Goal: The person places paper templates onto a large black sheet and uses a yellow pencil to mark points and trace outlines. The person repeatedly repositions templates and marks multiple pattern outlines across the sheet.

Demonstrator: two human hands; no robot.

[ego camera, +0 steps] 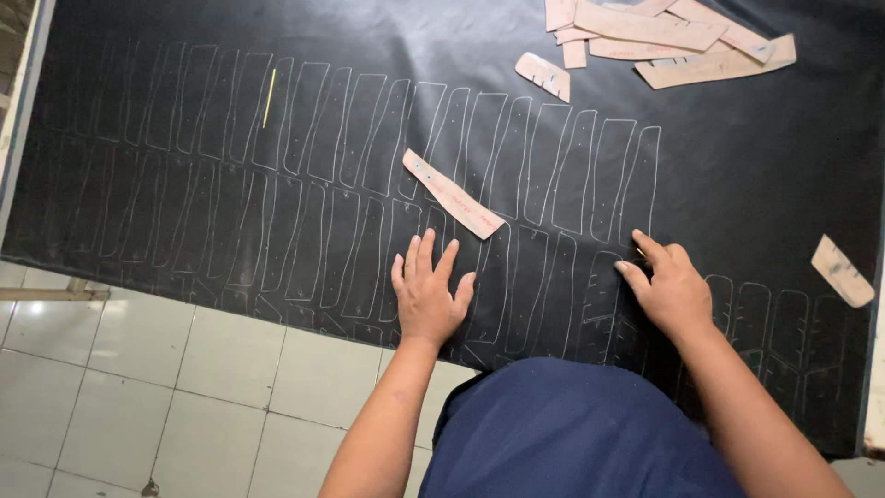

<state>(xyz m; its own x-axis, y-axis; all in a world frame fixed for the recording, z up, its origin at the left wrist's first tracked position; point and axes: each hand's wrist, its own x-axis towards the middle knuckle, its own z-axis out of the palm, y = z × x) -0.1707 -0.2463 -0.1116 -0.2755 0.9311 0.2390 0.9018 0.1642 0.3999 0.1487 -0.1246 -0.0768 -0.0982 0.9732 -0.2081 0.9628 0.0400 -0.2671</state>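
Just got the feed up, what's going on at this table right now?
A person leans over a black sheet covered with rows of traced white outlines. The left hand lies flat on it, just below a tan template. The right hand pinches a small marking tool at the row's end. More templates lie piled at the top right; a yellow stick lies top left.

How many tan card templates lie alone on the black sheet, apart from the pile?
3. One template lies slanted above the left hand; one sits beside the pile at upper right; one lies at the right edge. The pile may hide more.
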